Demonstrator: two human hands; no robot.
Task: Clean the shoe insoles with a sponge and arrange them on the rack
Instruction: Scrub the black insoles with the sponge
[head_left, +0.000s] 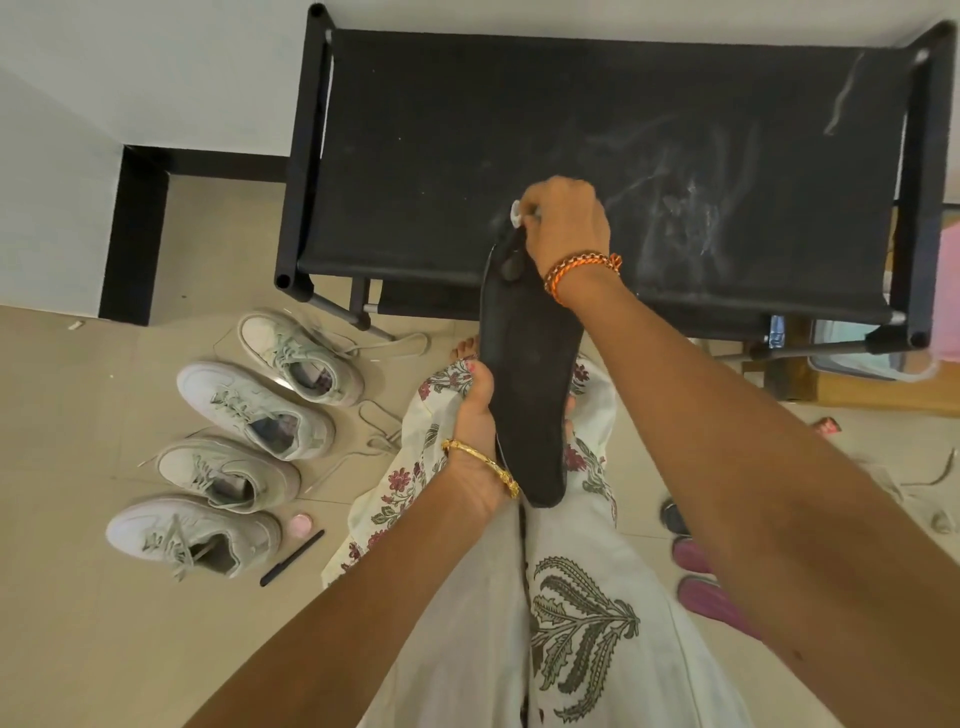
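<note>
Insole (527, 395): black, flat and foot-shaped, with a slightly raised rim; it is held at the centre of the view, long axis running from 6 to 12 o'clock, its far end over the front edge of the rack. Probably held up like this so the top face is open to wiping.
Left hand (475, 441): grips the insole near its lower half, thumb along the 9 o'clock edge, fingers wrapped underneath; it seems to act as the steadying support.
Right hand (563, 223): fingers curled round a small white piece, most likely the sponge (517, 212), pressed at the insole's far tip, at 12 o'clock from the left hand.
Rack (597, 145): black fabric shelf stretched on dark tubes, smeared with pale streaks; nothing lies on it, so I judge arranging has not started.
Shoes (249, 441): four pale lace-up sneakers in a row on the tiled floor at 9 o'clock, laces loose.
Floor bits: a thin dark stick (291, 558) and a small pink round thing (300, 524) at 8 o'clock.
</note>
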